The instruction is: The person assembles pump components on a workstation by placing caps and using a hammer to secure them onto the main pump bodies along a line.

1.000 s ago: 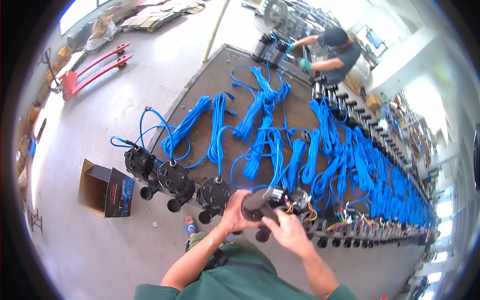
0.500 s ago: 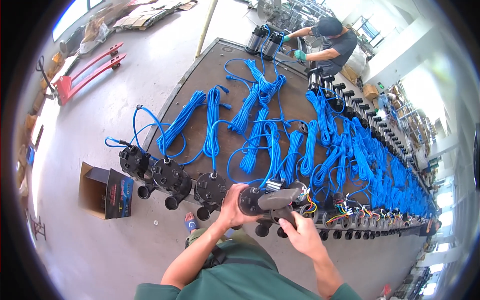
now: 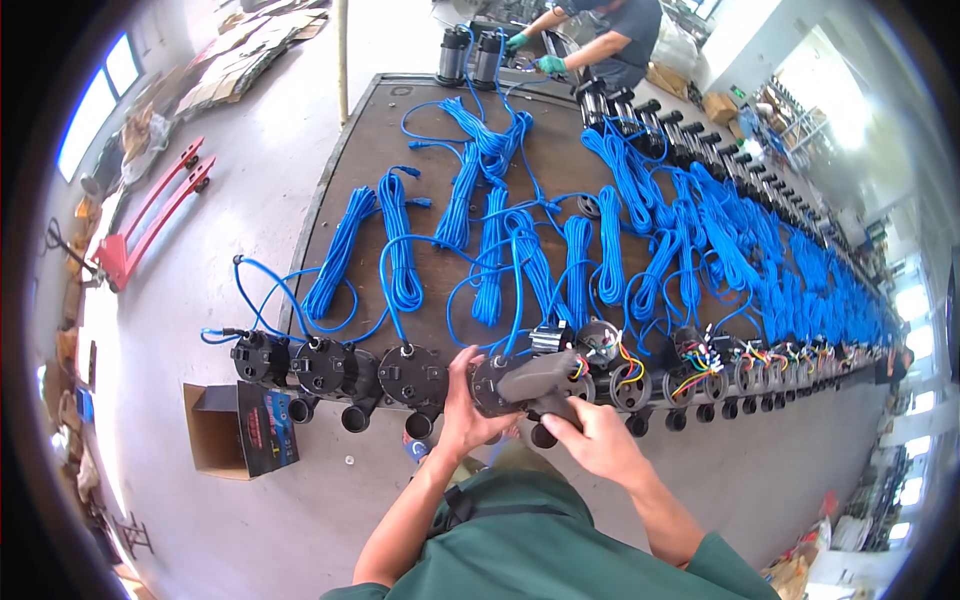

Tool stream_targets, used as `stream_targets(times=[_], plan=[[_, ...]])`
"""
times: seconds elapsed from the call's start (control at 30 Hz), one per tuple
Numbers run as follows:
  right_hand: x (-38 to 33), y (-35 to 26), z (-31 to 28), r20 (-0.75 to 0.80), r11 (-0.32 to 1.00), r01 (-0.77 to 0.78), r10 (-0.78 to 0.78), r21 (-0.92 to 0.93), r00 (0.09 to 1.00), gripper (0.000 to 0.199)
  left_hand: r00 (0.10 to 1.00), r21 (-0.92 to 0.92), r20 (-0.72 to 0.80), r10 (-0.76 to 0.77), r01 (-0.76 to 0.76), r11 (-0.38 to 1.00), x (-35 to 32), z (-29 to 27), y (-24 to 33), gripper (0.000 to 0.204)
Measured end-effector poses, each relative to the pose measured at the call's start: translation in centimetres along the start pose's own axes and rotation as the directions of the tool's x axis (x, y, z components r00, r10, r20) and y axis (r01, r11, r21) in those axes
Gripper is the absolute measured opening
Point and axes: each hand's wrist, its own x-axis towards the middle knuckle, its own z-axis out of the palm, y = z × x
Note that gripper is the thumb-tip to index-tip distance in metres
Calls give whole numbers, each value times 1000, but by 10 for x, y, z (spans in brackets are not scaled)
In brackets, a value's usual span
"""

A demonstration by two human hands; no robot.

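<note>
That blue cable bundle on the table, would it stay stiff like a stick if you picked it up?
Probably not. The blue cable bundle lies in long loops with loose ends curling off, so it would likely droop and sag. It looks fairly light for its length, and its end seems to run to a black pump, which may tug back.

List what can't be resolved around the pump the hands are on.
Head view only:
- Contact between grey cover and pump body: hidden by left hand and right hand.
- Right fingers: curled under, tips unseen.
- Wire terminals: too small.
- Far pump row: fisheye-compressed, blurred.
</note>
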Motion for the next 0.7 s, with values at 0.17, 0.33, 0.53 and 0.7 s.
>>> stream_targets(times=[0.17,0.33,0.53,0.7], plan=[[-37,55,-7,-66,926,-76,107,371,992,21,937,444,53,-345,288,848,-84,13,-35,108],[-46,96,23,178,674,-352,315,650,932,21,666,229,140,-733,699,678,-86,35,-77,80],[-52,124,40,269,582,-451,375,676,887,26,797,170,192,-573,548,819,-82,41,-104,54],[-48,113,10,164,569,-322,311,757,936,34,846,220,199,-495,453,864,-83,46,-114,58]])
